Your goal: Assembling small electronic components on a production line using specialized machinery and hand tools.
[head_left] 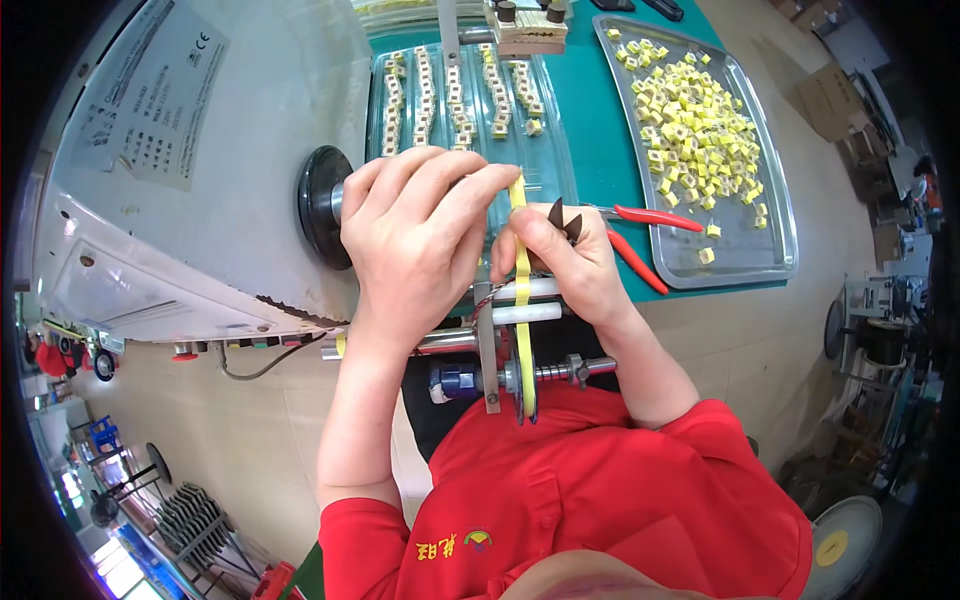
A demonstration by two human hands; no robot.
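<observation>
Your left hand (420,235) curls over the work at the machine's spindle, fingers bent and closed around something I cannot make out. Your right hand (565,265) pinches the yellow tape (521,290) between thumb and forefinger while gripping red-handled cutters (640,235). The tape runs down to its reel (527,385). A metal tray (775,255) of yellow parts lies on the desk (600,130), beyond the cutters.

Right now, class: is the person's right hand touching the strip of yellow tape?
Touching. The head view shows the right hand pinching the yellow tape between thumb and fingers, with no gap; the red-handled cutters sit in the same hand.
</observation>
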